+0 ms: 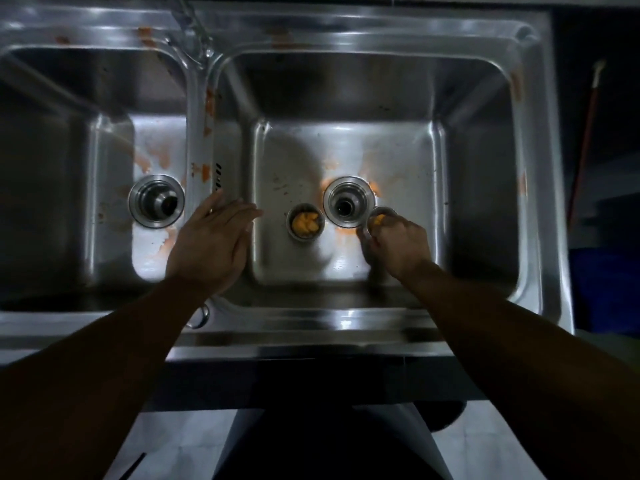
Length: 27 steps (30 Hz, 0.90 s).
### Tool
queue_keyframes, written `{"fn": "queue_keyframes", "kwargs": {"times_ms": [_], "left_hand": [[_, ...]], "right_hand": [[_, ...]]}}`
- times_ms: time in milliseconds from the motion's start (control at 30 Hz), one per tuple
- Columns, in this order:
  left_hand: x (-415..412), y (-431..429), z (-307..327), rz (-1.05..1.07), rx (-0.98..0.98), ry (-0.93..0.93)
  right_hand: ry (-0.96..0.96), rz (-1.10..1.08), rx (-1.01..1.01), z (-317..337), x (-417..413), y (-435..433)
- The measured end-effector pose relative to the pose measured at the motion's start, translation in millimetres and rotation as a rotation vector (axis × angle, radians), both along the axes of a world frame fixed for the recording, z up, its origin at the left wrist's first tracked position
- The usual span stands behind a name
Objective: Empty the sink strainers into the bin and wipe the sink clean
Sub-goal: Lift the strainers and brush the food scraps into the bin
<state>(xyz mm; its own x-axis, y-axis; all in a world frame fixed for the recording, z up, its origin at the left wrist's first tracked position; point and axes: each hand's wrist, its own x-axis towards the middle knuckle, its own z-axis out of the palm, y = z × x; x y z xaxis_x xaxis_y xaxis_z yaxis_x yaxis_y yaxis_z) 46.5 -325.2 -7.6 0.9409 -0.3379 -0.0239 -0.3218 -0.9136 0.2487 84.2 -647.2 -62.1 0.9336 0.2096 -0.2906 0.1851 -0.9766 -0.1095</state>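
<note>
A double steel sink (346,320) is seen from above, with its front edge nearest the camera. The right hand (398,244) is lowered into the right bowl (478,202). Its fingers are curled round the held strainer (379,218), a small metal cup in which orange scraps are seen. This strainer is held just beside the right drain (349,201), on its right and towards the front edge, and the drain itself is left uncovered. Much of the cup is hidden by the gripping fingers.

A second strainer (305,225), also filled with orange scraps, is stood upright on the bowl floor. It is just to the left of the same drain and free of both hands.

The left hand (211,244) is spread flat, fingers straight and close together, over the divider (199,133) between the bowls, near the front edge. Its fingertips are pointed towards the right bowl. Whether it is pressed on the steel cannot be told.

In the left bowl (69,202) the left drain (156,200) is seen close to the divider. Orange smears (207,98) are spread along the divider, on both bowl floors and on the back rim. A tap (192,32) is mounted at the back edge above the divider. Beyond the right edge a red rod (585,143) is leaned in the dark, and a blue object (602,282), too dim to identify, is placed near the front right corner.
</note>
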Motion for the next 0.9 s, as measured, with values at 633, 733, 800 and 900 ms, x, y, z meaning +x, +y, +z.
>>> {"fn": "queue_keyframes", "kwargs": {"times_ms": [633,733,800,900], "left_hand": [[-54.9,-78.4,18.6,0.097,-0.039,0.422],[-73.1,-98.4,10.3,0.114,-0.034,0.43],[-74.2,-101.4,8.3,0.153,-0.021,0.439],[-71.7,-102.1,8.8,0.183,-0.022,0.427]], "right_hand": [[-0.327,-0.156,0.286,100.4,12.5,-77.2],[-0.493,-0.238,0.261,122.5,39.1,-109.0],[-0.48,-0.362,0.16,132.4,55.3,-130.5],[-0.404,-0.635,0.04,136.2,67.4,-154.6]]}}
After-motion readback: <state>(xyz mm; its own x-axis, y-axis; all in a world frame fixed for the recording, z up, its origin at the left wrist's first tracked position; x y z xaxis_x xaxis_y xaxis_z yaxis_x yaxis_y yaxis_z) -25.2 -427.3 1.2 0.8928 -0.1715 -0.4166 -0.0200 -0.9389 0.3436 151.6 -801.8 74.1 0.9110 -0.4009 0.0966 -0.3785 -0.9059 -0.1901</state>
